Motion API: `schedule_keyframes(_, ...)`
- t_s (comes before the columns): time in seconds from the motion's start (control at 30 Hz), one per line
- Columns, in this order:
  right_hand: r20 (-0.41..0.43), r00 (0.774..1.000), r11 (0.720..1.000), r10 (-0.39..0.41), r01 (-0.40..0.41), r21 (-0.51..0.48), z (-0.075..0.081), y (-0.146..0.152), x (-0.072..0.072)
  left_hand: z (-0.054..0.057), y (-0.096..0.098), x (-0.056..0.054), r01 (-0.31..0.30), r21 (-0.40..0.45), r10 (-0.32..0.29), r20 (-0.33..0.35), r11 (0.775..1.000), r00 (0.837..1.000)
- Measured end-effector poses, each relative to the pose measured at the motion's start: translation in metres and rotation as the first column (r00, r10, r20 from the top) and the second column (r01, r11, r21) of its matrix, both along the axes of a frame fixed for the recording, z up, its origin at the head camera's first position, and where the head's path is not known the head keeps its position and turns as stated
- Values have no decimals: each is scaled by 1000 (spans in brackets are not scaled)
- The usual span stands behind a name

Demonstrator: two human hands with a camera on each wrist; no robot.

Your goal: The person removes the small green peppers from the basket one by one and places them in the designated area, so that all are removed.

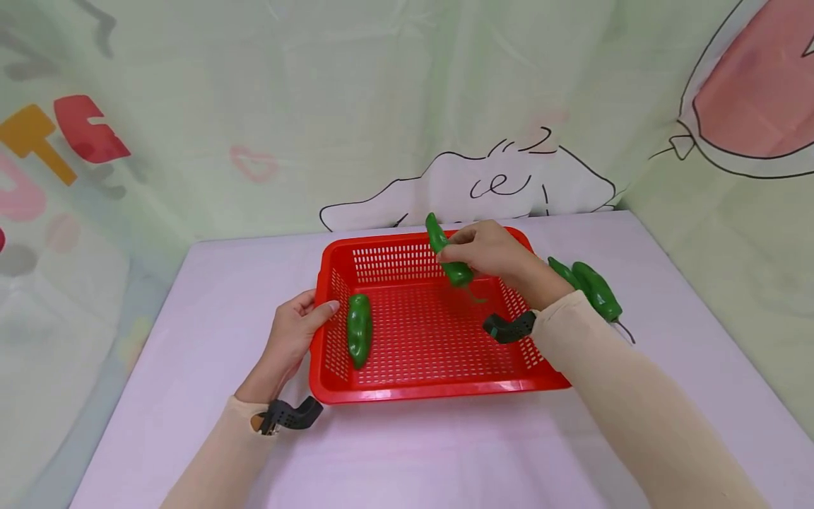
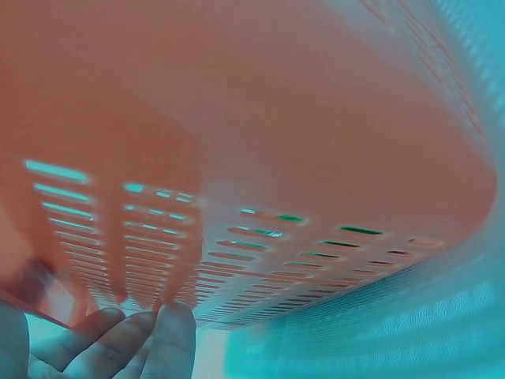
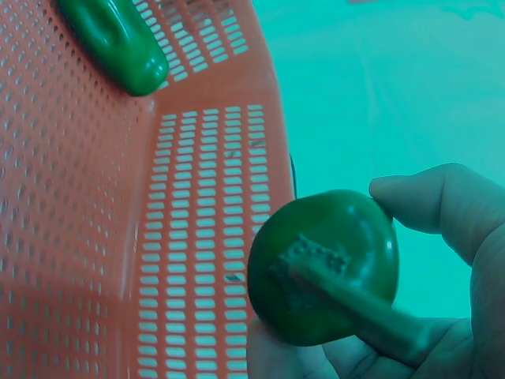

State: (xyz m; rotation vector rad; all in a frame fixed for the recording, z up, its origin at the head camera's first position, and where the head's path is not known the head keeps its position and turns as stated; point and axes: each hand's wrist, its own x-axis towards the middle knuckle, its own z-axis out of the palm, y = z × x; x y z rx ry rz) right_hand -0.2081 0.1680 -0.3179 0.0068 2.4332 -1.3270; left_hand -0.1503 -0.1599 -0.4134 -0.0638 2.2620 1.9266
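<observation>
A red plastic basket [image 1: 439,387] with slotted walls sits on the table. My left hand [image 1: 295,329] grips its left rim, thumb over the edge and fingers outside; in the left wrist view those fingers [image 2: 170,339] lie against the slotted wall. My right hand [image 1: 486,247] pinches a green chili pepper [image 1: 459,272] over the basket's back right part, its tip pointing up and its stem hanging down. The right wrist view shows that pepper [image 3: 323,260] stem end on, between thumb and fingers. Another green pepper [image 1: 360,331] lies inside along the left wall.
Right of the basket, beyond my right forearm, two more green peppers [image 1: 598,291] lie on the pale table [image 1: 407,459], partly hidden by the sleeve. A printed cloth [image 1: 394,106] hangs behind the table's back edge and at both sides.
</observation>
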Motion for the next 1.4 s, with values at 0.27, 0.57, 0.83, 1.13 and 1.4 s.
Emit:
schedule_keyframes(0.27,-38,999,999,-22,21,-28,9,23,5,0,0,-1,5,3,-5,5,1000,1000)
schedule_keyframes(0.57,-53,997,999,-52,53,11,13,48,6,-1,-1,0,-1,7,1,8,1000,1000)
schedule_keyframes(0.83,-50,996,992,-78,82,91,21,73,12,-1,-2,0,8,13,-9,4,1000,1000)
schedule_keyframes(1.13,-83,991,985,-102,112,128,22,108,20,-1,-1,0,8,7,-8,6,1000,1000)
schedule_keyframes(1.4,-99,987,978,-124,139,155,20,140,23,0,-2,0,6,5,-6,15,1000,1000)
